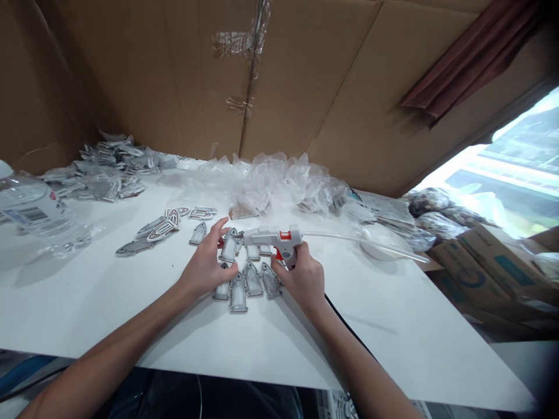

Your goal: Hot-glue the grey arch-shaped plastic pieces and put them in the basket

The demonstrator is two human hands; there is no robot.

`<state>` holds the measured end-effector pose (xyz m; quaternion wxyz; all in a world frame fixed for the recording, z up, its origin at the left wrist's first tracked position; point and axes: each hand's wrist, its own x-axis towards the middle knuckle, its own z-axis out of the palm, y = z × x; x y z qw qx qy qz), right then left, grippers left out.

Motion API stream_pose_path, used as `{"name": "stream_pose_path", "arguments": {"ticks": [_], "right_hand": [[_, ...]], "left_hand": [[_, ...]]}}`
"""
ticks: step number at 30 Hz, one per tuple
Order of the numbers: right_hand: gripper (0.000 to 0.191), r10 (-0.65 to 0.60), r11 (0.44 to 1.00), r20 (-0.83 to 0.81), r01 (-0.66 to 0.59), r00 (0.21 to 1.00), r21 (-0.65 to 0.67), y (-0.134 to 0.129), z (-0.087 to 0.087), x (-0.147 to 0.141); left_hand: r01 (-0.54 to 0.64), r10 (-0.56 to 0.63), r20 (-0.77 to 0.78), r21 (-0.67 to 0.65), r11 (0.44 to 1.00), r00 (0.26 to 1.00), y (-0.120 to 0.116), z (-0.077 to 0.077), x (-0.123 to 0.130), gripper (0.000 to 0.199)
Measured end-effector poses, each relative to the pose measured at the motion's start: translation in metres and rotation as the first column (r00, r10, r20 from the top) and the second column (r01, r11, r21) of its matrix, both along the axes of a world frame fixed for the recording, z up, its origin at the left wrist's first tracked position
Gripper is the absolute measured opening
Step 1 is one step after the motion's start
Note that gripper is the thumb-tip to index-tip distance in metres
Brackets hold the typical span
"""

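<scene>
My right hand (305, 273) is wrapped round the grip of a white glue gun (266, 235) with red parts, its nozzle pointing left. A long clear glue stick (367, 240) sticks out of its back. My left hand (209, 262) is left of the nozzle, thumb and fingers spread apart round one grey, bullet-shaped piece (229, 248). Whether the fingertips touch that piece is hard to tell. Several similar grey pieces (238, 293) lie on the white table (183, 343) below the gun and between my hands.
Loose flat pieces (163, 228) lie left of my hands. A plastic bottle (35, 203) and a heap of bagged pieces (109, 166) are further left. Crumpled clear bags (283, 180) line the back by a cardboard wall (174, 75). Boxes (493, 267) stand at the right.
</scene>
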<state>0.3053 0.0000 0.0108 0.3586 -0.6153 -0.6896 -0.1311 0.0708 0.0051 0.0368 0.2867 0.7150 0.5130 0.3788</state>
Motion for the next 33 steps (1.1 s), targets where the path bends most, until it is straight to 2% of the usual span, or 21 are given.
{"name": "stream_pose_path", "arguments": {"ticks": [10, 17, 33], "right_hand": [[0.038, -0.039, 0.998, 0.036, 0.037, 0.999, 0.040, -0.0004, -0.0013, -0.0002], [0.040, -0.040, 0.999, 0.013, 0.039, 0.999, 0.010, -0.0003, -0.0004, 0.0000], [0.039, -0.089, 0.996, 0.044, 0.087, 0.995, 0.035, 0.0023, -0.0006, 0.0015]], "left_hand": [[0.004, -0.004, 0.002, 0.015, 1.000, 1.000, 0.0006, -0.0020, -0.0006, 0.089], [0.017, -0.017, -0.006, 0.040, 0.999, 1.000, 0.0005, -0.0025, -0.0009, 0.088], [0.046, -0.041, -0.050, 0.098, 0.994, 0.998, 0.0045, -0.0040, -0.0049, 0.085]]}}
